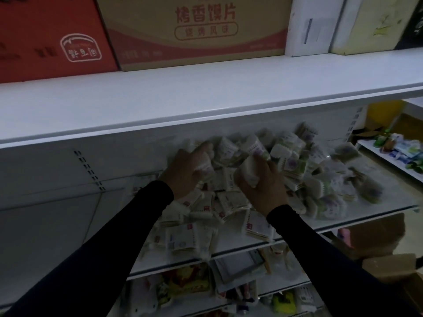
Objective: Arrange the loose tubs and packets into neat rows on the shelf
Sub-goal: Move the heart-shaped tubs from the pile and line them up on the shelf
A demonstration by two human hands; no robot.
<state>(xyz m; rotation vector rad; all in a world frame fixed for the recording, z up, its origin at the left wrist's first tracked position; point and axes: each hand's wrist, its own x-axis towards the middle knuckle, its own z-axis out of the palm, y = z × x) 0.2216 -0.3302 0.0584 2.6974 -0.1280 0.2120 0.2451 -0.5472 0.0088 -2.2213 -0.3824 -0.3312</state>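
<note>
Small white packets (286,165) lie heaped, blurred, on the shelf (389,197).

On the top board stand a red carton (52,40), a tan carton (196,30) with red print beside it, then a white box (313,26) and a pale yellow box (375,24). Below, a lower tier holds yellow packs (190,282). At right, a side rack (386,156) carries blue and green packs (405,152).
</note>
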